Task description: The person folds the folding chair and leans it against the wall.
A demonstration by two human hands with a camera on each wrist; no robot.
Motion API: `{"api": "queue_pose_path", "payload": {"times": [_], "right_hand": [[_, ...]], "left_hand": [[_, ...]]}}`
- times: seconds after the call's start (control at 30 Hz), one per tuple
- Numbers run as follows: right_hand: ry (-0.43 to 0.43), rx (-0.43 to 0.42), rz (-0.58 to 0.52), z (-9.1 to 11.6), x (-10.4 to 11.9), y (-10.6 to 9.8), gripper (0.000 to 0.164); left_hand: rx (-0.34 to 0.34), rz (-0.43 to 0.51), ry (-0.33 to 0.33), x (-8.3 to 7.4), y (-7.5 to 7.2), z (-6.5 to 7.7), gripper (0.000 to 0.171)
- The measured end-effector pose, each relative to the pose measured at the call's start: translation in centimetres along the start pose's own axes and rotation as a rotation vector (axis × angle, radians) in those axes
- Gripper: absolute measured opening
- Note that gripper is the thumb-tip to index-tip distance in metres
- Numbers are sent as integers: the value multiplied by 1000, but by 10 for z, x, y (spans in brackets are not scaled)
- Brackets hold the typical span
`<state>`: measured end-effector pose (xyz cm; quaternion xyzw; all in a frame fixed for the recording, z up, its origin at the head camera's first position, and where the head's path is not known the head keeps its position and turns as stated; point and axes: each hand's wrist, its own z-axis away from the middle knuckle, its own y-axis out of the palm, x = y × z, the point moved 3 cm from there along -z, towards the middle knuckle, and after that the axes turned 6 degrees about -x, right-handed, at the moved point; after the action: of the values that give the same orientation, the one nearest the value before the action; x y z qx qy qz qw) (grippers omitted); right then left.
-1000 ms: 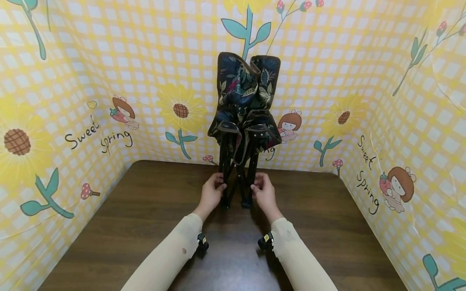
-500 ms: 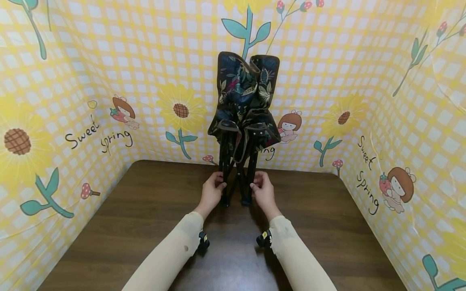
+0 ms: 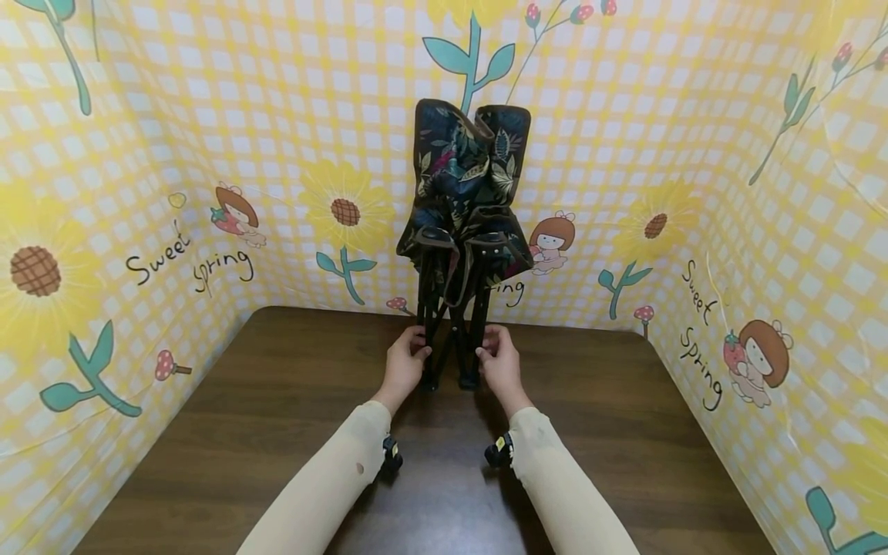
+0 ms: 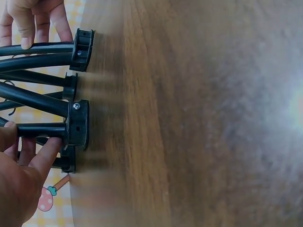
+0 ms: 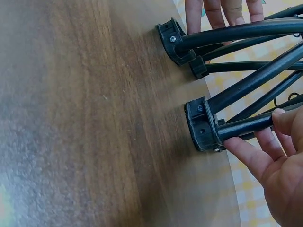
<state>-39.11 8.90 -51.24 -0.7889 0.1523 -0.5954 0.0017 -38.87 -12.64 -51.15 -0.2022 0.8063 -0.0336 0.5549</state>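
Note:
A folded camping chair (image 3: 463,181) with dark leaf-patterned fabric stands upright near the table's back edge, bunched together. Its black tube legs cross below the fabric and end in plastic feet (image 4: 78,124) close over the wood. On the left side, my left hand (image 3: 403,364) grips one leg low down, thumb in front and fingers behind. Opposite it, my right hand (image 3: 502,362) holds the right-hand leg in the same way. The right wrist view shows the right thumb and fingers around a tube (image 5: 246,126) just above its foot.
A brown wooden table (image 3: 291,432) spreads below the arms. Yellow checked cloth (image 3: 312,100) with sunflowers hangs as walls behind and at both sides; the chair's fabric stands right before the back wall. Small black devices (image 3: 391,455) sit at both wrists.
The chair's feet have shifted slightly toward the back, and both hands have moved along with them. My right forearm has come a little to the left. Both grips look the same.

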Motion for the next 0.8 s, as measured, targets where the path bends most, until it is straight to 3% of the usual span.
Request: {"api": "queue_pose_path", "payload": {"times": [0.37,0.8], "right_hand": [[13,-8,10,-5,-2,5,40],[-45,-54,87,-8,-5,10,42]], "left_hand": [[7,-26,-2,2,0,-6,35],[-5,-40,-4,7,5,-12,37]]}}
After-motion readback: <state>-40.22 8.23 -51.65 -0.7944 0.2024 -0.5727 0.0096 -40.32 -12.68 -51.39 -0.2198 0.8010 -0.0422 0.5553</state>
